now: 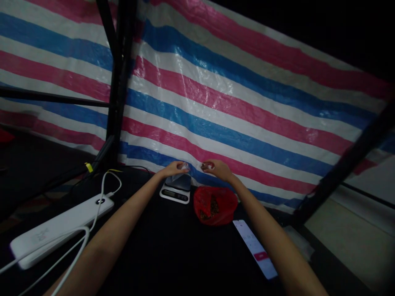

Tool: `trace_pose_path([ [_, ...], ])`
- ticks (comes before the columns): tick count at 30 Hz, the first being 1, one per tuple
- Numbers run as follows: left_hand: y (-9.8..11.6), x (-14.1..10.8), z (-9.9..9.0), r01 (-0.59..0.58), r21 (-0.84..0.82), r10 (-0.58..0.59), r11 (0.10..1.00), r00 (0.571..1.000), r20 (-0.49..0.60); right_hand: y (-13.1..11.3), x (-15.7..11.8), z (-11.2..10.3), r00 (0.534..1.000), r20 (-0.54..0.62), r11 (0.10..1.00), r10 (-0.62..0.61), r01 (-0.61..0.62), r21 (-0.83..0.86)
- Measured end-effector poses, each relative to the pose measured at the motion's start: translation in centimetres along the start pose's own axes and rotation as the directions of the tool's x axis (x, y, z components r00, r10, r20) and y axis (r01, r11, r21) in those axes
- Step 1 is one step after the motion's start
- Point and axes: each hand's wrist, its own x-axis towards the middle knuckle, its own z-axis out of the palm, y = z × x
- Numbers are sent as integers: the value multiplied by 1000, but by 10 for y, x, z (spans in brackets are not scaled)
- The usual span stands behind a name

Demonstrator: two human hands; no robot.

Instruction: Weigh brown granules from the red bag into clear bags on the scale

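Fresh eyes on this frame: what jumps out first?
The striped sheet, red, white and blue, fills most of the background. Against the black surface below, the red bag stands out right of the scale, with the lit phone lower right. Above them, the left hand holds clear plastic over the scale.

Two hands (173, 169) (218, 169), one digital scale (174, 195), one red bag (226, 201), one phone (253, 247), one long white device (63, 226).
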Motion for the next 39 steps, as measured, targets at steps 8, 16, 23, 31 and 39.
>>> trace_pose_path([
  [8,-4,1,1,46,-289,-17,956,995,102,-54,41,20,993,68,854,-99,120,-506],
  [16,-6,1,-1,77,-327,-54,942,995,79,-75,39,33,958,115,739,-262,276,-614],
  [23,-7,3,3,38,-160,-32,986,999,39,-85,31,27,904,178,630,-388,402,-665],
  [31,-13,1,-4,33,331,-43,943,999,23,-65,-4,-4,918,101,662,-384,350,-663],
  [39,-18,-4,7,5,556,-21,831,1000,21,-4,-72,-6,944,230,728,-235,328,-603],
])
